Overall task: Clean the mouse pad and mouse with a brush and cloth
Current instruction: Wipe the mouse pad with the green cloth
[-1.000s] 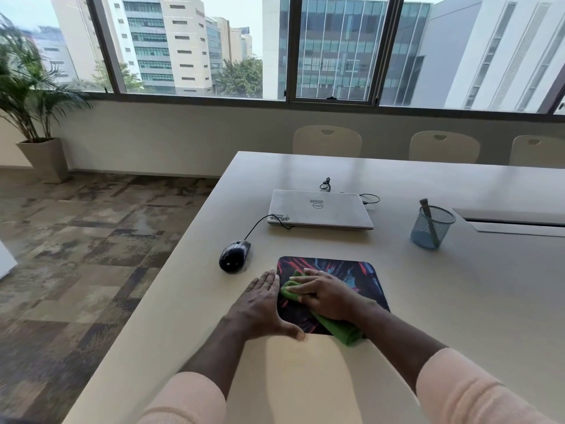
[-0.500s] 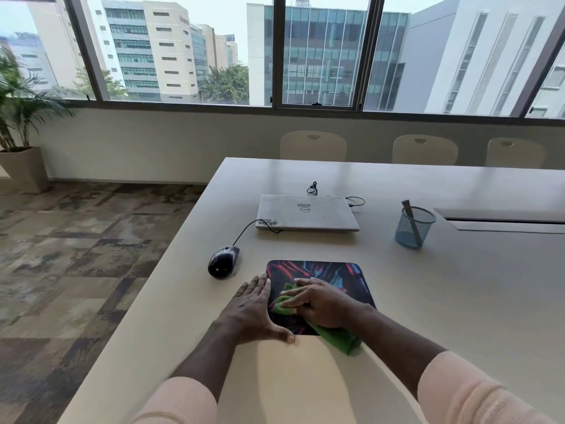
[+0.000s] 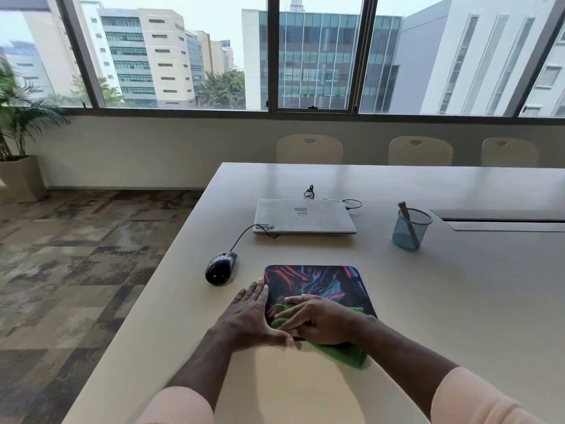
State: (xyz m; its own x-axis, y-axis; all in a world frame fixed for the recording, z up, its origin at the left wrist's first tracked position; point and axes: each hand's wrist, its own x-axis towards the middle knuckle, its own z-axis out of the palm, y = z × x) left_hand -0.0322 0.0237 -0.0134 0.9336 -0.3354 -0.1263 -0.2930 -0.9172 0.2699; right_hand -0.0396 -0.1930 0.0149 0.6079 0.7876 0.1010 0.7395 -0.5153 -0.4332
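A dark mouse pad (image 3: 321,286) with red and blue streaks lies flat on the beige table (image 3: 458,301). My right hand (image 3: 318,322) presses a green cloth (image 3: 345,353) onto the pad's near left part, fingers flat over it. Flat on the table, my left hand (image 3: 250,319) rests against the pad's left edge with its thumb along the near edge. A black wired mouse (image 3: 220,267) sits left of the pad, apart from both hands. A brush handle (image 3: 408,221) sticks out of a blue mesh cup (image 3: 411,229) at the right.
A closed silver laptop (image 3: 304,216) lies behind the pad, the mouse cable running to it. A cable hatch (image 3: 504,220) is set in the table at far right. Three chairs (image 3: 309,148) stand along the far side. The table's left edge drops to carpet.
My right hand has slid the green cloth toward the near edge of the pad. The left hand stays against the pad's left side. The view has shifted slightly.
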